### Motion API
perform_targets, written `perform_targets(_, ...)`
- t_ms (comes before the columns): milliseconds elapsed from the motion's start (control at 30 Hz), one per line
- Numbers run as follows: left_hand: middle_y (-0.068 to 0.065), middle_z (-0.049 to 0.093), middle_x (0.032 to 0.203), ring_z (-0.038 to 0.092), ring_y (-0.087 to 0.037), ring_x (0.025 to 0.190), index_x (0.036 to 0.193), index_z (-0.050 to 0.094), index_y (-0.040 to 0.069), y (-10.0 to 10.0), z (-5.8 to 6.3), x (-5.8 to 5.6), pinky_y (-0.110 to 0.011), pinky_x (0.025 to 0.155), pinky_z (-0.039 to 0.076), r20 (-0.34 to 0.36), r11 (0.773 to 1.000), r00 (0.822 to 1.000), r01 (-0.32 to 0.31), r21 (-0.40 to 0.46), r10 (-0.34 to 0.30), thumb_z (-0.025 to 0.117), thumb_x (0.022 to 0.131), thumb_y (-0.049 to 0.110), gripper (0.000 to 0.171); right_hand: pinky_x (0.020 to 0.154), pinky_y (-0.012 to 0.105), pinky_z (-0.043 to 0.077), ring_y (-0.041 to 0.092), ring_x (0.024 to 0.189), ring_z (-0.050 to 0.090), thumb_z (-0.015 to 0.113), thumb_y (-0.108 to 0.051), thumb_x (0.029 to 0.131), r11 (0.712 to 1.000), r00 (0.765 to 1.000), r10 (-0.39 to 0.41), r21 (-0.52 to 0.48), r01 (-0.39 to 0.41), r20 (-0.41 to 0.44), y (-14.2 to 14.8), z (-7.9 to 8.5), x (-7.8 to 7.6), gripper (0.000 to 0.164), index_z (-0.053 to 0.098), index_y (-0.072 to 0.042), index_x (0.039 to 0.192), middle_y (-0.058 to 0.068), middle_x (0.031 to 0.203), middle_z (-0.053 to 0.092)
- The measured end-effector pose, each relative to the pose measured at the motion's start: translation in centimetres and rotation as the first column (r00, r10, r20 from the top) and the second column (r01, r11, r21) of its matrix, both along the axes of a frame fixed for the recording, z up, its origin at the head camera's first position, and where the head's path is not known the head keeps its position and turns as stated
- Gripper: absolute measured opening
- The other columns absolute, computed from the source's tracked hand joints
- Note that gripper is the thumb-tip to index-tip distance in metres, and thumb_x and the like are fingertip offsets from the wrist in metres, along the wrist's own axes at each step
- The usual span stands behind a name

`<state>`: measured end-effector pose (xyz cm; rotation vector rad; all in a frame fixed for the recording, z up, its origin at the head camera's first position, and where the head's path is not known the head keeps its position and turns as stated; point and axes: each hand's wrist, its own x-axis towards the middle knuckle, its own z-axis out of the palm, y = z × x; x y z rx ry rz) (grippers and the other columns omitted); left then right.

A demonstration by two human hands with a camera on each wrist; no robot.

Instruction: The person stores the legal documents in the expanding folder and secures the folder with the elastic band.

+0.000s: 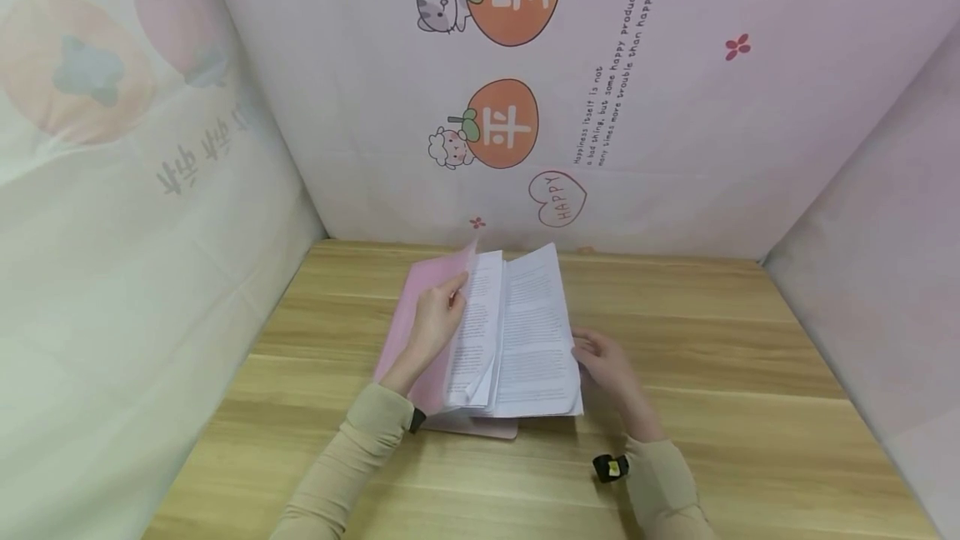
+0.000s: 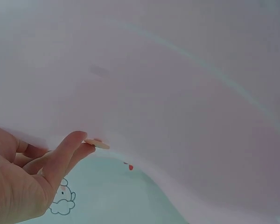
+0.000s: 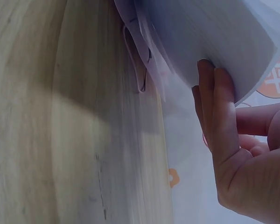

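Note:
A pink translucent document folder [image 1: 420, 298] lies on the table, its front cover lifted. My left hand [image 1: 437, 319] pinches the raised cover's edge. The left wrist view shows the left hand [image 2: 42, 175] close up, with a small peach-coloured disc [image 2: 98, 143] by its fingertips; the cover fills most of that view. Printed sheets [image 1: 532, 340] stick out of the folder to the right, spread apart like an opened stack. My right hand [image 1: 609, 365] holds their right edge. In the right wrist view, the right hand [image 3: 238, 144] has its fingers against one face of the bent sheets [image 3: 214, 42].
The wood-grain table [image 1: 712, 340] extends on both sides of the folder. Printed cloth walls [image 1: 660, 148] stand at the back, left and right. A black wrist strap piece [image 1: 611, 467] with a yellow mark hangs by the right sleeve.

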<state>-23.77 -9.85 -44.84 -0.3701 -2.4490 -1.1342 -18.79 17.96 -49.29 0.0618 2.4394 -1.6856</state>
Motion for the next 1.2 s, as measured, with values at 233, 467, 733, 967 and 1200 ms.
perform_targets(233,-0.013,0.058,0.065,0.025,-0.005,0.050,0.125,0.066,-0.003,0.1,0.0,0.1,-0.019,0.048,0.024,0.009,1.000,1.000,-0.005,0.009,0.005,0.052,0.085,-0.005,0.042,0.072,0.026,0.055,0.025,0.104,0.067,0.048,-0.006,0.099,0.999,1.000,0.004,-0.039,-0.004,-0.002,-0.6,-0.3,-0.2,0.044,0.047,0.005,0.142,0.032,0.134,0.058)
perform_targets(467,-0.012,0.060,0.067,0.027,-0.006,0.051,0.123,0.067,-0.004,0.2,-0.1,0.1,-0.019,0.048,0.025,0.000,1.000,1.000,-0.002,0.011,0.002,0.054,0.085,-0.005,0.041,0.075,0.027,0.055,0.023,0.102,0.068,0.048,-0.008,0.100,0.998,1.000,0.007,-0.070,-0.006,0.022,-1.2,-0.3,-0.3,0.045,0.045,0.002,0.144,0.031,0.135,0.057)
perform_targets(733,-0.010,0.055,0.063,0.028,-0.006,0.051,0.123,0.067,-0.004,0.4,0.0,0.0,-0.019,0.048,0.025,0.000,1.000,1.000,0.001,0.015,-0.001,0.053,0.085,-0.005,0.041,0.072,0.028,0.055,0.023,0.100,0.068,0.049,-0.005,0.098,0.997,1.000,0.022,-0.070,-0.021,0.007,-1.9,-0.4,-0.5,0.046,0.046,0.006,0.142,0.034,0.133,0.058)
perform_targets(967,-0.013,0.059,0.065,0.027,-0.003,0.048,0.125,0.066,-0.003,0.4,0.0,0.0,-0.017,0.046,0.024,0.021,1.000,1.000,-0.006,0.028,0.005,0.053,0.085,-0.005,0.042,0.070,0.026,0.055,0.020,0.097,0.069,0.049,-0.004,0.098,0.996,1.000,0.029,-0.080,-0.029,0.000,-1.6,-0.7,-0.5,0.045,0.047,0.006,0.142,0.033,0.132,0.059)
perform_targets(1200,-0.017,0.067,0.073,0.029,-0.005,0.050,0.123,0.066,-0.005,0.3,0.0,0.1,-0.017,0.048,0.026,-0.001,1.000,1.000,0.015,0.019,-0.015,0.053,0.085,-0.006,0.041,0.073,0.028,0.056,0.026,0.099,0.070,0.050,-0.006,0.098,0.998,0.999,0.041,-0.052,-0.041,0.008,-1.8,-0.7,-0.5,0.045,0.047,0.006,0.142,0.032,0.128,0.061)
